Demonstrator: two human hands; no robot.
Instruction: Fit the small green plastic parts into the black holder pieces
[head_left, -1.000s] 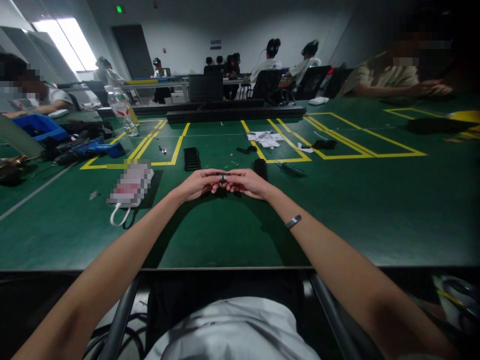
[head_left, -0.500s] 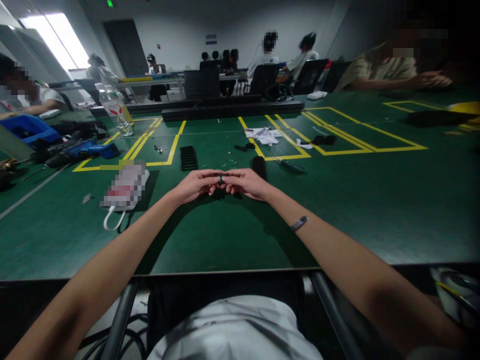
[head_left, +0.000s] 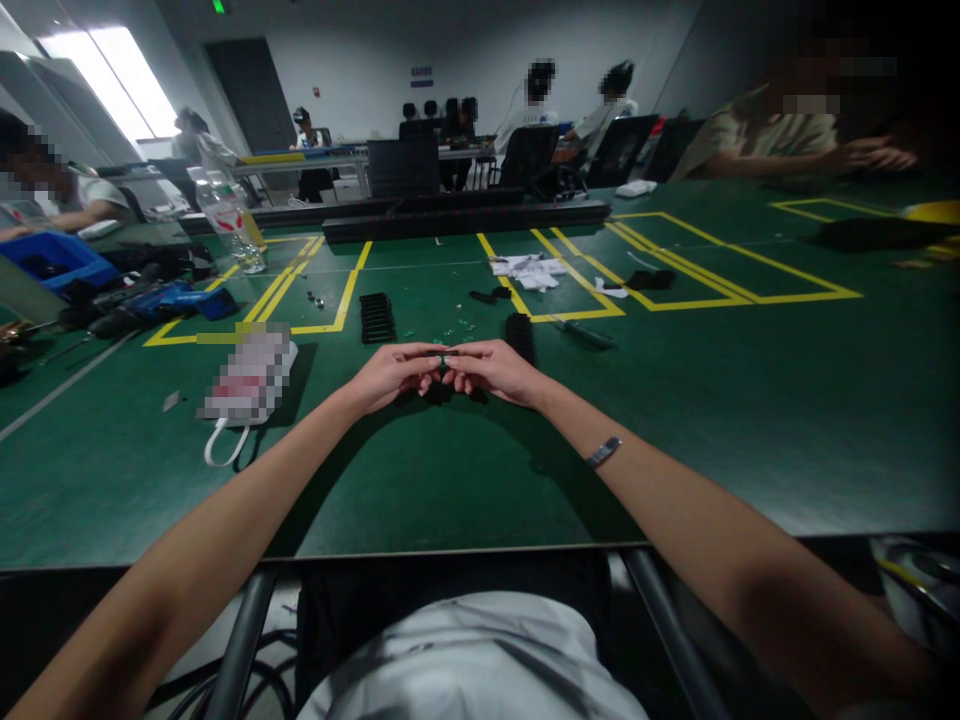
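My left hand (head_left: pixel 391 378) and my right hand (head_left: pixel 495 370) meet at the fingertips above the green table (head_left: pixel 450 490). Both are closed, pinching a small dark piece (head_left: pixel 442 353) between thumbs and forefingers; most of it is hidden by the fingers. Just beyond my left hand lies a row of black slotted parts (head_left: pixel 376 318). A second black ribbed stack (head_left: pixel 519 338) sits right behind my right hand. Tiny green bits (head_left: pixel 450 332) are scattered between the two. Farther off are a few loose black pieces (head_left: pixel 490 294).
To the left are a white power bank with a strap (head_left: pixel 251 375), a plastic bottle (head_left: pixel 229 220), a blue power tool (head_left: pixel 176 300) and a blue bin (head_left: pixel 56 262). A screwdriver (head_left: pixel 585 332) and crumpled white paper (head_left: pixel 529 270) lie right of centre. Co-workers sit around.
Both hands stay together on the small dark piece, with only slight finger shifts. The view has tilted very slightly.
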